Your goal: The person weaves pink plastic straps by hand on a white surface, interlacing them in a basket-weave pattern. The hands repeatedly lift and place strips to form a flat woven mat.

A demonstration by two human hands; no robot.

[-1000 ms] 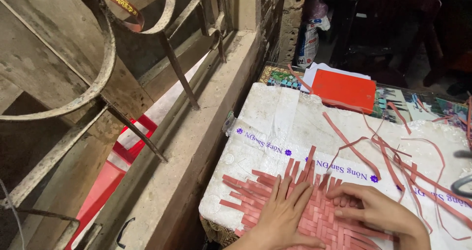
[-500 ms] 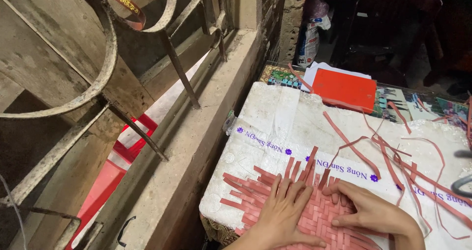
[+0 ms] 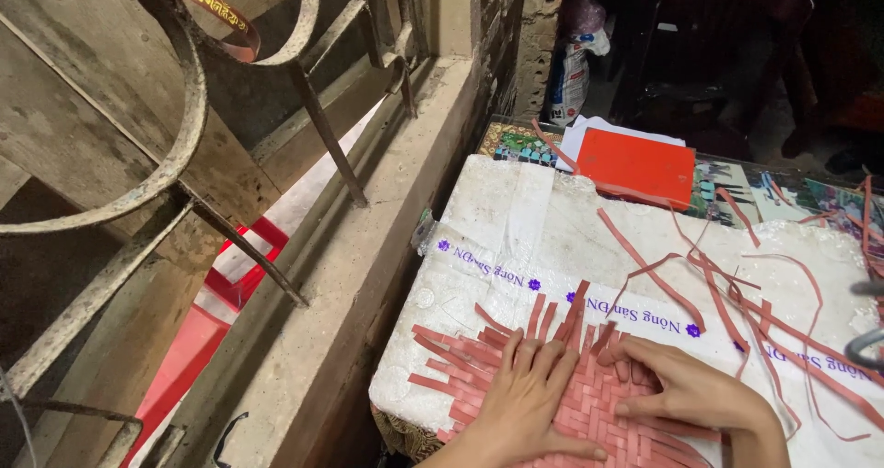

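Left hand (image 3: 527, 402) flat, fingers spread, pressing woven mat (image 3: 571, 413) on white foam board (image 3: 516, 238); right hand (image 3: 686, 390), since shifted leftward, open, fingertips tucking strip at mat's upper edge; weave tightening; loose strips (image 3: 727, 293) beside

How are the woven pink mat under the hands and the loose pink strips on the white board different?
The woven mat is interlaced into a flat, tight patch; the loose strips lie single, scattered and curled. The mat sits at the board's near edge under the left hand and right hand; no hand touches the loose strips farther back. Both are the same pink material on the white board.
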